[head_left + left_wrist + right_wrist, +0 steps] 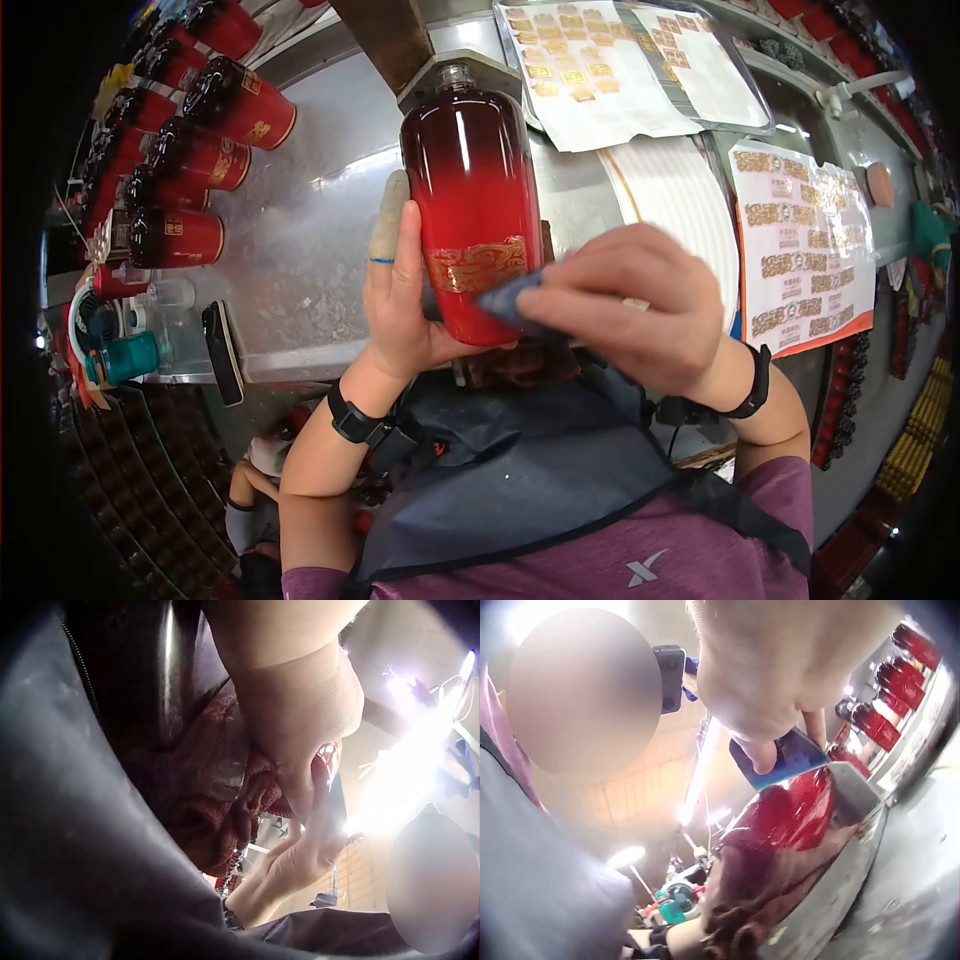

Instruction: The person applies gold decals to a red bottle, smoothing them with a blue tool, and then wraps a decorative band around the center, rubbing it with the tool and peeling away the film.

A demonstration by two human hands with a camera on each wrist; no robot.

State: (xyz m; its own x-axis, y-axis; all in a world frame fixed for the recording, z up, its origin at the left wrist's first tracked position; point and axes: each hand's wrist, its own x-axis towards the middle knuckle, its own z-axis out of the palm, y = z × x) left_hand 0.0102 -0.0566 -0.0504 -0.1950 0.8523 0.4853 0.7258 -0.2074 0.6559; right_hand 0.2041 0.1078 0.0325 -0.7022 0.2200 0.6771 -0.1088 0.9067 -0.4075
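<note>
A glossy bottle [465,190], dark at the neck and red below, lies with its base toward the person. Around its lower part runs a gold patterned band [478,265]. My left hand [400,310] holds the bottle along its left side and base; a pale finger cot [390,215] covers one finger. Between thumb and fingers, my right hand [640,300] pinches a flat blue scraper [787,757], its edge at the red surface beside the band. Beneath the bottle, a brown cloth [742,900] shows in the right wrist view.
Several similar red bottles [178,238] line the table's left side. A phone [222,352] lies at the front left edge. Printed decal sheets [800,240] and a tray [755,110] occupy the right. A wooden post [385,40] rises behind the bottle's neck.
</note>
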